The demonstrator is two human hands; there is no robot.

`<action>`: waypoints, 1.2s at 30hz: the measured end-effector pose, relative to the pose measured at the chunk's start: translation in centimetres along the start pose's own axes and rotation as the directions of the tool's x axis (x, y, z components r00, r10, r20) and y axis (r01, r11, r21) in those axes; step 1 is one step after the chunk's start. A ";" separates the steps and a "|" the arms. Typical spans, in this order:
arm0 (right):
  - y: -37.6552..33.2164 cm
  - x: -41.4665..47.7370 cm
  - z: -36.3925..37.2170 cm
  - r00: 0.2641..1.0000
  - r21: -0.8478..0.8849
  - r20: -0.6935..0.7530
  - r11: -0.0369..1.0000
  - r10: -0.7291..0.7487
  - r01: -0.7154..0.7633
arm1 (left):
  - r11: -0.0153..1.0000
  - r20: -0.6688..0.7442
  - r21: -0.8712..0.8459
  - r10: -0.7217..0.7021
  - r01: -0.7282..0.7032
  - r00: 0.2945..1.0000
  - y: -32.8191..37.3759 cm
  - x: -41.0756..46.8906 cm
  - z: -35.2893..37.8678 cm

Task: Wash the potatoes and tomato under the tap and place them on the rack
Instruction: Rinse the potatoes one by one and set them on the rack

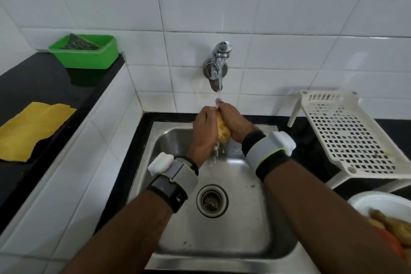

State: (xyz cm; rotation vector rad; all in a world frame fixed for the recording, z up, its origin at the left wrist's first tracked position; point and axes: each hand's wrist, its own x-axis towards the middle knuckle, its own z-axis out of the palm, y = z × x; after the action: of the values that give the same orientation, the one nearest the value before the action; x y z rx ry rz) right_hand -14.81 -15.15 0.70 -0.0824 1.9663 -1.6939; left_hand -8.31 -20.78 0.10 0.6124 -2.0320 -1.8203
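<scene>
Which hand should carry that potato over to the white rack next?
Probably the right hand: the rack stands on that side of the sink, while the left hand would have to cross over. Both clasp the potato.

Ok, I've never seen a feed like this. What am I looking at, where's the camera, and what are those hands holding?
There is no machine: one wide-angle camera on a person's head looks down at their bare hands, which wear sensor bands on the wrists. The left hand and right hand together clasp a potato under the running tap, over the steel sink. To the right sits a white rack, nothing on it yet, and a white bowl with more produce, blurred. To the left: a yellow cloth and a green tub.
</scene>
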 end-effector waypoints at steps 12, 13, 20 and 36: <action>1.8 -2.6 -0.4 0.840 -0.700 -0.163 0.661 -0.517 0.271 | 0.916 0.191 -0.136 -0.349 0.377 0.917 0.5 0.3 -0.2; 1.1 -2.1 -0.9 0.872 -0.693 -0.186 0.690 -0.453 0.210 | 0.962 0.194 -0.010 -0.265 0.272 0.944 0.2 0.1 -0.1; -0.5 -1.8 -1.0 0.996 -0.182 -0.021 0.980 -0.082 0.076 | 0.955 0.068 0.172 0.233 -0.242 0.970 -1.9 0.7 -0.7; 0.8 -2.2 -1.0 0.989 -0.079 0.004 0.985 -0.151 0.151 | 0.997 0.119 0.071 0.021 -0.030 0.993 3.7 6.6 -1.6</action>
State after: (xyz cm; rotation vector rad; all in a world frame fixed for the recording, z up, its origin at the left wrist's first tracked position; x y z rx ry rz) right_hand -13.09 -13.26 0.83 -0.2650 2.0743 -1.7084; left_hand -13.37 -25.33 3.79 0.5067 -2.1807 -1.8150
